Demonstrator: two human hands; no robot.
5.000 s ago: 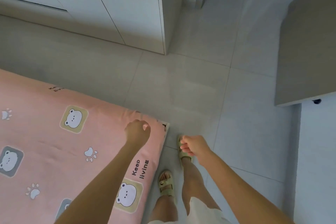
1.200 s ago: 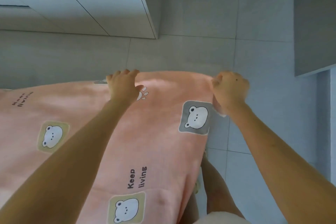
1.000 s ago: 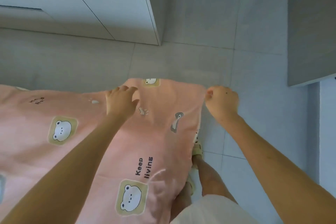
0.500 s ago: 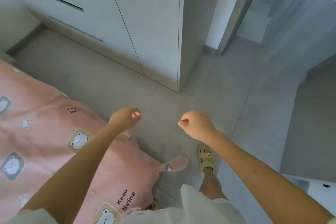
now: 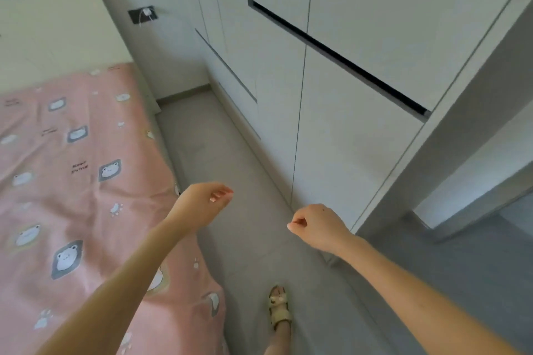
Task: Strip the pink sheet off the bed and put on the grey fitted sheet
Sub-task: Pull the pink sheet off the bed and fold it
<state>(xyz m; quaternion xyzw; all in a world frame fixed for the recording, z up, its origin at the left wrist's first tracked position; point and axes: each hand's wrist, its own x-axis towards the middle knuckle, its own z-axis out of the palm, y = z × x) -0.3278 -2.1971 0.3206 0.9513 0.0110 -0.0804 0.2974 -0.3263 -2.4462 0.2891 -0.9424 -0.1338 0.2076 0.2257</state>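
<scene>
The pink sheet with bear and paw prints covers the bed on the left; its near corner hangs loose over the bed's edge toward the floor. My left hand hovers just past the bed's right edge, fingers loosely curled, holding nothing. Over the floor, my right hand is a loose fist with nothing in it. The cream headboard stands at the far end. No grey sheet is in view.
White wardrobe doors run along the right of a narrow grey-tiled aisle. A dark wall socket with a white plug sits beside the headboard. A doorway opens at far right. My sandalled foot stands on the floor.
Both hands have let go of the pink sheet's corner, which dropped over the bed's edge. My view has swung up along the aisle toward the headboard.
</scene>
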